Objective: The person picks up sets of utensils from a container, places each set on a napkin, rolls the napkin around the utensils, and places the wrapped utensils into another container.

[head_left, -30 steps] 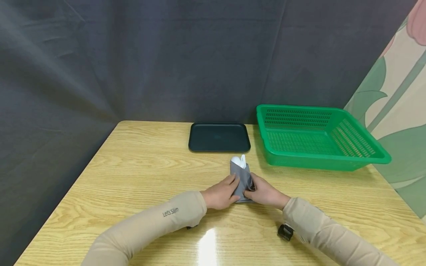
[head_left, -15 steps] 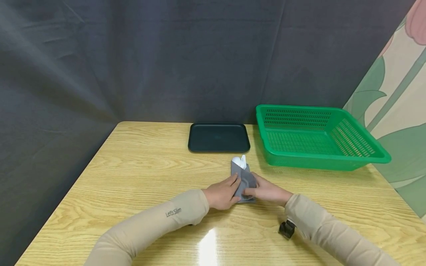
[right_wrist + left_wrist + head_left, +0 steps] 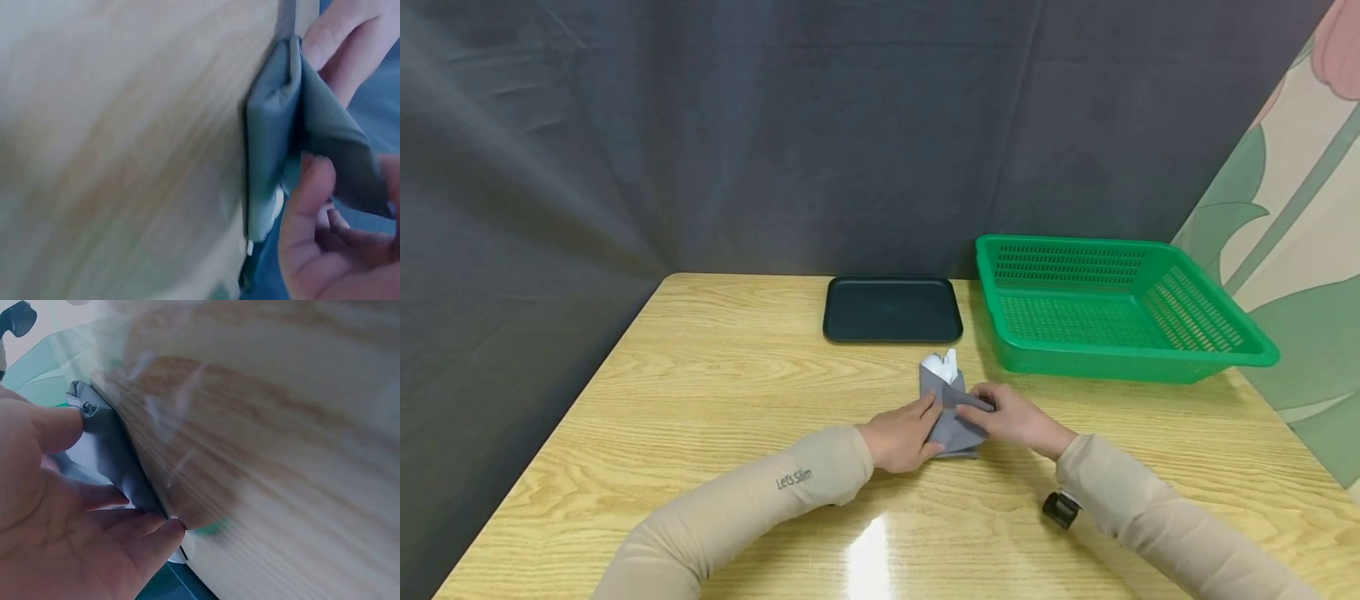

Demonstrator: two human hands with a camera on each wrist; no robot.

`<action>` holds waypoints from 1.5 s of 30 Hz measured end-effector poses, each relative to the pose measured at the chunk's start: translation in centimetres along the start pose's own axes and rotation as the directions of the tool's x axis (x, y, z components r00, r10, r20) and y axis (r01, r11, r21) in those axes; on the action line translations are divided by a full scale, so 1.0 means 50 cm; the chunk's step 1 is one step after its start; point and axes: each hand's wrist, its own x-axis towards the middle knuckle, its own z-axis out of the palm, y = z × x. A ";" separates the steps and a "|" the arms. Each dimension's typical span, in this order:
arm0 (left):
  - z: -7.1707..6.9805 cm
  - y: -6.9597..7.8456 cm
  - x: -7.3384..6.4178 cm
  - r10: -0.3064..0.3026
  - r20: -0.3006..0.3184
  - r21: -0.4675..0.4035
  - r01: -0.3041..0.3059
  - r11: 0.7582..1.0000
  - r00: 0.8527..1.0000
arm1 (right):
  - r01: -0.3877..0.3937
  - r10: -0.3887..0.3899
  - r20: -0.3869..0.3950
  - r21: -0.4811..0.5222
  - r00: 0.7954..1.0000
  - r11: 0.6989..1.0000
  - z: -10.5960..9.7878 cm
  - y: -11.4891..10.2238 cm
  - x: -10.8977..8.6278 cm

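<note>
A grey cloth napkin [image 3: 953,433] lies folded on the table, with white utensil ends [image 3: 942,367], one of them rounded, poking out at its far end. My left hand [image 3: 901,437] rests on its left side with fingers extended; the left wrist view has the thumb and fingertips against the cloth [image 3: 119,453]. At the right, my right hand [image 3: 1013,418] pinches a loose flap of the napkin between thumb and fingers. The right wrist view shows this flap [image 3: 337,144] lifted away from the folded layers [image 3: 269,137]. Most of the utensils' length is hidden inside the cloth.
Behind the napkin lies a black rectangular tray [image 3: 892,310]. A green perforated basket [image 3: 1120,360] stands at the back right. The wooden table [image 3: 737,367] meets a dark curtain [image 3: 820,142] at the back and left. A small black device [image 3: 1061,509] hangs under the right wrist.
My right hand has moved to the right and slightly away from me, drawing the napkin's flap outward. My left hand stays nearly in place on the cloth.
</note>
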 end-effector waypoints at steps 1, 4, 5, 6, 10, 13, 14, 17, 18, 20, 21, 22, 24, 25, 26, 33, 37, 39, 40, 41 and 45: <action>-0.001 0.000 0.000 0.000 0.002 0.006 0.000 1.000 1.000 | 0.030 -0.030 -0.013 -0.023 0.999 0.999 -0.004 0.001 -0.001; -0.005 0.001 -0.004 0.001 -0.004 0.026 -0.001 1.000 1.000 | 0.082 -0.084 -0.019 -0.078 0.996 0.994 -0.013 0.006 -0.006; -0.005 0.001 -0.004 0.000 -0.006 0.032 0.000 1.000 1.000 | 0.081 -0.083 -0.018 -0.099 0.996 0.992 -0.015 0.008 -0.007; -0.006 0.001 -0.004 0.001 -0.010 0.034 -0.001 0.999 1.000 | 0.079 -0.081 -0.016 -0.120 0.997 0.990 -0.015 0.011 -0.008; -0.008 0.001 -0.002 0.011 -0.023 0.042 -0.010 0.999 1.000 | 0.064 -0.067 -0.010 -0.184 0.998 0.981 -0.012 0.020 -0.008; -0.010 0.003 0.003 0.013 -0.027 0.043 -0.012 0.999 1.000 | 0.070 -0.072 -0.003 -0.204 0.997 0.977 -0.008 0.024 -0.009; -0.011 0.004 0.004 0.008 -0.025 0.039 -0.007 0.999 1.000 | 0.071 -0.073 0.001 -0.208 0.997 0.976 -0.007 0.025 -0.009; -0.015 0.007 0.008 -0.015 -0.036 0.047 0.016 0.999 0.999 | 0.081 -0.079 0.015 -0.221 0.997 0.972 -0.005 0.029 -0.010; -0.017 0.009 0.010 -0.023 -0.048 0.054 0.025 0.998 0.999 | 0.085 -0.083 0.018 -0.224 0.996 0.971 -0.005 0.030 -0.011; -0.020 0.014 0.012 -0.037 -0.065 0.063 0.041 0.997 0.997 | 0.086 -0.082 0.023 -0.230 0.996 0.970 -0.005 0.031 -0.011; -0.021 0.016 0.013 -0.040 -0.077 0.068 0.045 0.997 0.996 | 0.084 -0.080 0.026 -0.231 0.996 0.969 -0.005 0.031 -0.011; -0.021 0.018 0.015 -0.043 -0.086 0.076 0.050 0.996 0.995 | 0.083 -0.079 0.027 -0.233 0.997 0.969 -0.005 0.031 -0.011; -0.020 0.023 0.017 -0.047 -0.093 0.093 0.056 0.994 0.995 | 0.083 -0.078 0.027 -0.242 0.997 0.967 -0.006 0.031 -0.010; -0.020 0.025 0.019 -0.049 -0.091 0.107 0.058 0.993 0.995 | 0.083 -0.079 0.026 -0.248 0.997 0.965 -0.006 0.031 -0.010; -0.019 0.026 0.020 -0.048 -0.090 0.121 0.059 0.991 0.995 | 0.083 -0.079 0.025 -0.253 0.997 0.964 -0.005 0.030 -0.009; -0.015 0.036 0.030 -0.057 -0.085 0.199 0.073 0.977 0.995 | 0.084 -0.082 0.020 -0.263 0.996 0.961 -0.005 0.030 -0.010; -0.014 0.041 0.032 -0.066 -0.102 0.210 0.087 0.974 0.993 | 0.084 -0.080 0.027 -0.258 0.996 0.963 -0.007 0.030 -0.010; -0.014 0.043 0.031 -0.065 -0.112 0.235 0.090 0.968 0.992 | 0.083 -0.077 0.031 -0.255 0.997 0.963 -0.008 0.029 -0.011; -0.014 0.044 0.031 -0.066 -0.112 0.248 0.092 0.964 0.992 | 0.085 -0.079 0.034 -0.258 0.996 0.962 -0.009 0.029 -0.011; -0.014 0.046 0.030 -0.065 -0.115 0.263 0.094 0.960 0.991 | 0.086 -0.079 0.037 -0.260 0.996 0.962 -0.010 0.029 -0.011; -0.013 0.049 0.027 -0.069 -0.113 0.288 0.099 0.952 0.991 | 0.091 -0.081 0.049 -0.264 0.996 0.960 -0.012 0.029 -0.013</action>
